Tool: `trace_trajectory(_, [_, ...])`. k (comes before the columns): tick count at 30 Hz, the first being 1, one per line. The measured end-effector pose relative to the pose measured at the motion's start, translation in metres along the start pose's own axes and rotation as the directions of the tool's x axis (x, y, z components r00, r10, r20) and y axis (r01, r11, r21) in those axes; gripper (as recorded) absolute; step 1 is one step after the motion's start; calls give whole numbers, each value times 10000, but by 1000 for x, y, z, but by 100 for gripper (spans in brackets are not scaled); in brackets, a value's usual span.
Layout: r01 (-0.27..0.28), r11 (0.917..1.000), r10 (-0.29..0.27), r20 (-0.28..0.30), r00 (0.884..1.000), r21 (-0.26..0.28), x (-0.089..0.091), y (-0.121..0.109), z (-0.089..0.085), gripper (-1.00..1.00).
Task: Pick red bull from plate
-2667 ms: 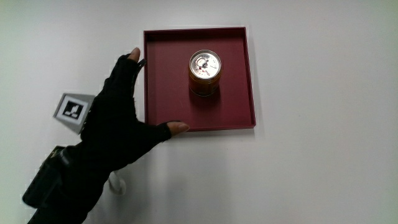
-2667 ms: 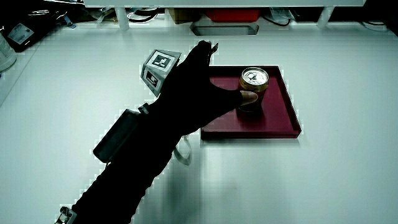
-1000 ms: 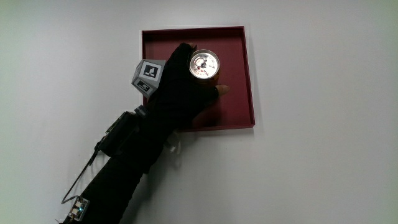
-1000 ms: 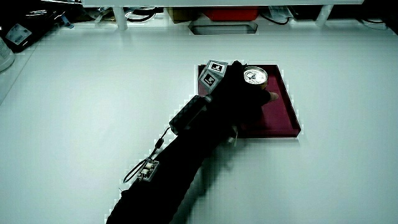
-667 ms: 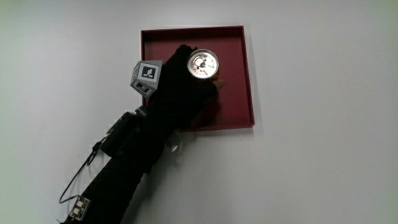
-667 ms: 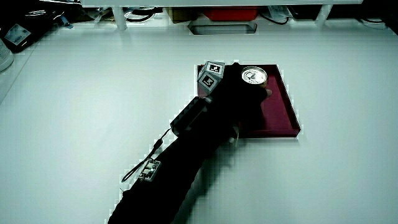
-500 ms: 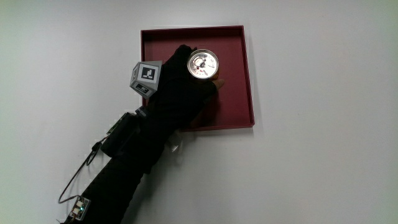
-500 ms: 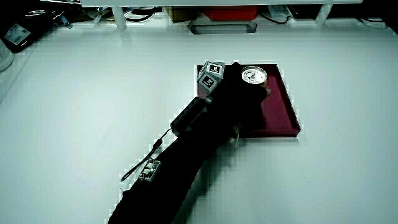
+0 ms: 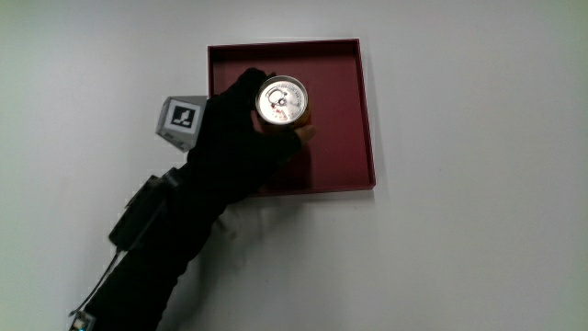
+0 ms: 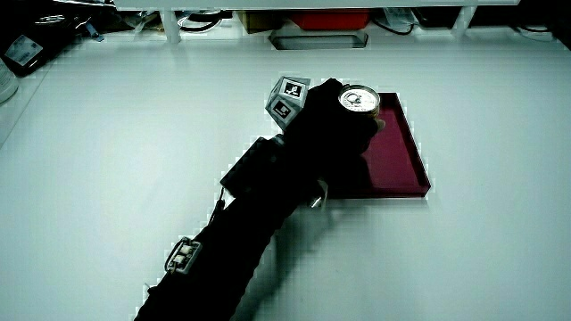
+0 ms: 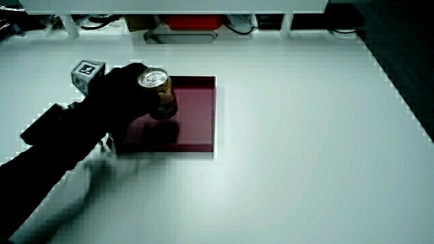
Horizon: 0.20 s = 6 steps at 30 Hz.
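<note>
Standing by the white table [image 9: 478, 230] rn. Starting from the forearm side: a black sleeve with a dark boxy unit [image 9: 138, 210] strapped on the forearm, then the small grey cube with a black-and-white pattern [image 9: 182, 122] on the back of the black-gloved hand [image 9: 237, 138]. In both side views the cube sits just next to the knuckles [image 10: 285, 99] [image 11: 86, 72].

The hand is wrapped around the small gold-sided drink can with a silver pull-tab top [image 9: 281, 101] — fingers curled round its side, a bare thumb tip showing at the can's edge nearer to me. So it's gripping the can, def not loose.

Where's the can? In a side view [image 11: 157, 91] its base looks clear of the tray floor w/ a dark shadow on the tray under it, so it looks lifted a bit, held above the dark red square tray with a low raised rim [image 9: 349, 110]. From above the can hangs over the part of the tray closest to the cube. Can't read any label, tbh — too small.

Past the can the rest of the tray floor is bare red, in both side views too [image 10: 401, 152] [image 11: 200, 108]. After that just plain white tabletop out to the edge, w/ the low partition [image 10: 294, 7] and some clutter under it.
</note>
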Motion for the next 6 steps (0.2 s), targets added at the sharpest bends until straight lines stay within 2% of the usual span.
trace_trajectory(1, [-657,9978,651,-493,9967,-95,0,-6,2,100])
trace_trajectory(2, [-687,9975,672,-744,9950,-181,0,-11,4,100])
trace_trajectory(3, [482,9987,-496,-1176,9918,-148,-1,-13,6,100])
trace_trajectory(4, [1960,9806,-1953,-1254,9727,-68,2,-17,6,100])
trace_trajectory(5, [3396,9406,-3365,-1342,9321,0,5,-20,6,100])
trace_trajectory(6, [4756,8796,-4700,-1439,8708,53,8,-24,6,100])
